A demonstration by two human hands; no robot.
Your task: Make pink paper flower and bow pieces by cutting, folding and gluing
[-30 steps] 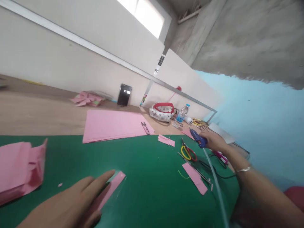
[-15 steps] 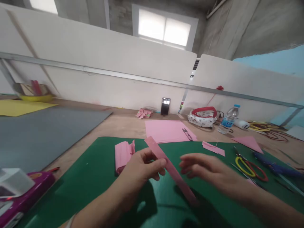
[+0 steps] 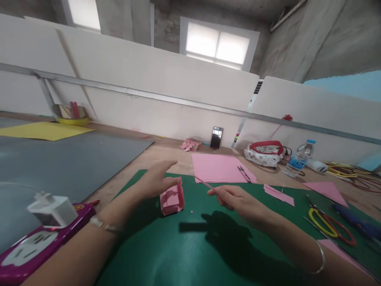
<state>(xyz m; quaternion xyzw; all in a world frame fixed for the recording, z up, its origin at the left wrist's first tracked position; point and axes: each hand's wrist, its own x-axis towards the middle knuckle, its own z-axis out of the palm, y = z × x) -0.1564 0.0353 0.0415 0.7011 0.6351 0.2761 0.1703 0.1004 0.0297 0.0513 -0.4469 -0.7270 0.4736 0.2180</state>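
My right hand (image 3: 233, 196) pinches one end of a pink paper strip (image 3: 205, 183), seen nearly edge-on above the green cutting mat (image 3: 149, 246). The strip's free end points left. My left hand (image 3: 156, 178) reaches over a small folded pink paper box (image 3: 172, 200) on the mat, fingers apart. Its thumb lies close to the top of the box; whether it touches I cannot tell. A tiny pink scrap (image 3: 191, 211) rests on the mat to the right of the box.
Behind the mat lie pink paper sheets (image 3: 214, 167) with thread snips (image 3: 244, 174) on top. Scissors (image 3: 323, 222), a blue glue gun (image 3: 354, 222) and pink offcuts (image 3: 279, 194) are at right. A purple power strip (image 3: 44, 246) with a white charger (image 3: 52, 210) sits at front left.
The strip has passed from my left hand to my right hand and turned edge-on. My left hand has opened and moved left, over the pink box. The view has shifted left.
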